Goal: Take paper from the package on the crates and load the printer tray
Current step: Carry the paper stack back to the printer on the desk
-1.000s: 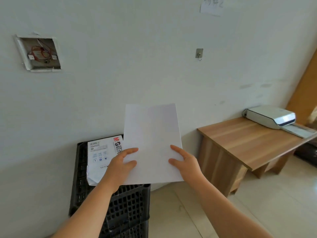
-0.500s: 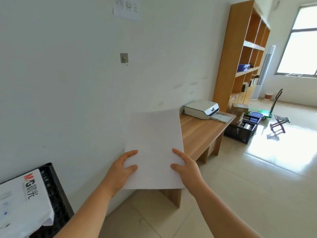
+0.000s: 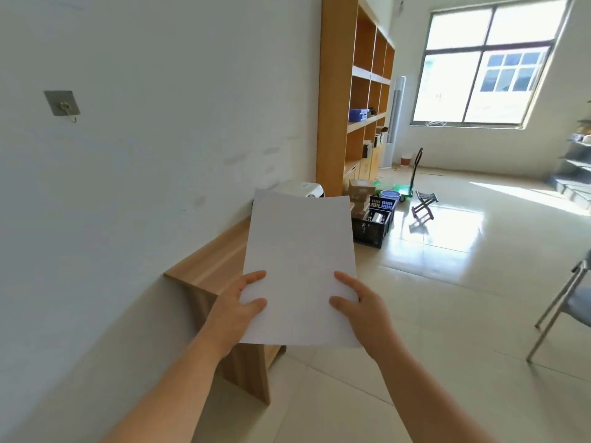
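Note:
A thin stack of white paper (image 3: 300, 266) is held upright in front of me. My left hand (image 3: 238, 310) grips its lower left edge and my right hand (image 3: 363, 310) grips its lower right edge, thumbs on the front. Behind the top of the sheets, only the top of the white printer (image 3: 300, 188) shows, at the far end of a low wooden table (image 3: 212, 260) against the left wall. The printer tray is hidden by the paper. The package and its crates are out of view.
A tall wooden bookshelf (image 3: 355, 91) stands past the table. A black crate (image 3: 372, 223) of items, a green cart (image 3: 399, 188) and a small folding stool (image 3: 423, 204) sit on the tiled floor. A chair's metal frame (image 3: 563, 302) is at the right edge.
The view has swung right: the paper package and black crates have left the frame, and the table and printer now lie straight ahead. Both hands keep the same hold on the paper.

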Demonstrator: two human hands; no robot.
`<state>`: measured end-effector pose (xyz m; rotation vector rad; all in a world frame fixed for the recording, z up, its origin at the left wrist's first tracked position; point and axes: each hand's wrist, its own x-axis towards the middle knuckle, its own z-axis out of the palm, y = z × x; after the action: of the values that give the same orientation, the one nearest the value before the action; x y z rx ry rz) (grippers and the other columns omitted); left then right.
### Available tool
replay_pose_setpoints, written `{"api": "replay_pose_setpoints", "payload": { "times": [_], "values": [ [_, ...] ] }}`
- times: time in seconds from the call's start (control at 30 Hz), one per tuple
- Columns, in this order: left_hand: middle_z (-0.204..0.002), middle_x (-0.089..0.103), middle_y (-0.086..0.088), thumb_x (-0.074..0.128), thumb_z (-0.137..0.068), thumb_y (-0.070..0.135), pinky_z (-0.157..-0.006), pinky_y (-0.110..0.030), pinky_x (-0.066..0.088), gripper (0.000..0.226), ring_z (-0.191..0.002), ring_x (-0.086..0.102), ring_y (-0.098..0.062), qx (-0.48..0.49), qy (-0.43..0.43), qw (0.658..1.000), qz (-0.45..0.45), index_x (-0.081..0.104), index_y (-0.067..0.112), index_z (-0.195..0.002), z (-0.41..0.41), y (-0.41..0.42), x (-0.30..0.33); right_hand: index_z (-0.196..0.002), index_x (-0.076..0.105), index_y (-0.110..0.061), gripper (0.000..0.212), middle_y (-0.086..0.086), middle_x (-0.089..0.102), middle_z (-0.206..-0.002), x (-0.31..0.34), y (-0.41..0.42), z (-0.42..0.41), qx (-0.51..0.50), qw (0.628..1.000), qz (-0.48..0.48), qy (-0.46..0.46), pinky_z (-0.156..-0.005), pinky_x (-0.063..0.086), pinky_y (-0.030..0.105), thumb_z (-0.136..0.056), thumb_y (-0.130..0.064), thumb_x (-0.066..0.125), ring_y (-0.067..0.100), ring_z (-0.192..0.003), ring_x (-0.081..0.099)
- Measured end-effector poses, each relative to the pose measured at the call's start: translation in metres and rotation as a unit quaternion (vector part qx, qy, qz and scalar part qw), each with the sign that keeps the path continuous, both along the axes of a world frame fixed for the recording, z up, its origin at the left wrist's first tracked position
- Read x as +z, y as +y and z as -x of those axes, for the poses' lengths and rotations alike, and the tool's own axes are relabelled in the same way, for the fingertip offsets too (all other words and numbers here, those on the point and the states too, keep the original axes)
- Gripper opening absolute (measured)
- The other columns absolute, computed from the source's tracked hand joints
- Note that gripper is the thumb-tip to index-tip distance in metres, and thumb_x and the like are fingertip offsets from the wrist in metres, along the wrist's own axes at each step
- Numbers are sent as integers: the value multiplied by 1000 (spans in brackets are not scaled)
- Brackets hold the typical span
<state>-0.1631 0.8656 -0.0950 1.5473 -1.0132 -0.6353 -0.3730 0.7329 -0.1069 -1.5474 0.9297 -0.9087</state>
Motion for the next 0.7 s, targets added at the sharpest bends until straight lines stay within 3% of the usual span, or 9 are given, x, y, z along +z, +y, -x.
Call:
{"api": "replay_pose_setpoints", "payload": {
  "times": [0.17,0.33,0.47,0.6,0.7],
  "values": [
    [-124,56,9,63,-88,14,-91,-40,53,45,-107,59,-17,-63,5,998,5,55,46,-119,5,-89,-2,-110,62,-44,46,0,65,-119,-5,-66,15,-59,998,1,-3,-92,54,40,-82,-9,71,20,-103,64],
    [-127,58,7,67,-85,22,-92,-41,53,46,-109,60,-15,-119,7,992,27,55,53,-117,-6,-188,-2,-106,63,-45,47,-1,66,-119,6,-135,21,-120,992,26,-4,-94,53,42,-80,-7,73,19,-105,64],
    [-126,58,9,66,-87,10,-83,-26,54,49,-105,62,-5,-157,26,986,57,57,47,-118,-2,-263,-1,-102,65,-49,49,-5,65,-119,14,-187,28,-170,985,38,-4,-95,52,44,-77,-7,73,19,-108,63],
    [-124,59,11,67,-86,12,-87,-29,53,49,-107,61,-7,-178,17,982,53,57,49,-117,2,-325,-1,-101,64,-49,49,-2,64,-119,14,-240,34,-191,981,36,6,-94,53,44,-78,-7,72,20,-106,63],
    [-118,61,12,66,-87,13,-77,-23,55,47,-100,63,-7,-187,16,981,39,57,51,-113,6,-376,0,-100,64,-47,48,-5,64,-114,10,-286,37,-196,980,41,0,-94,52,45,-78,-4,71,21,-105,62]
  ]
}}
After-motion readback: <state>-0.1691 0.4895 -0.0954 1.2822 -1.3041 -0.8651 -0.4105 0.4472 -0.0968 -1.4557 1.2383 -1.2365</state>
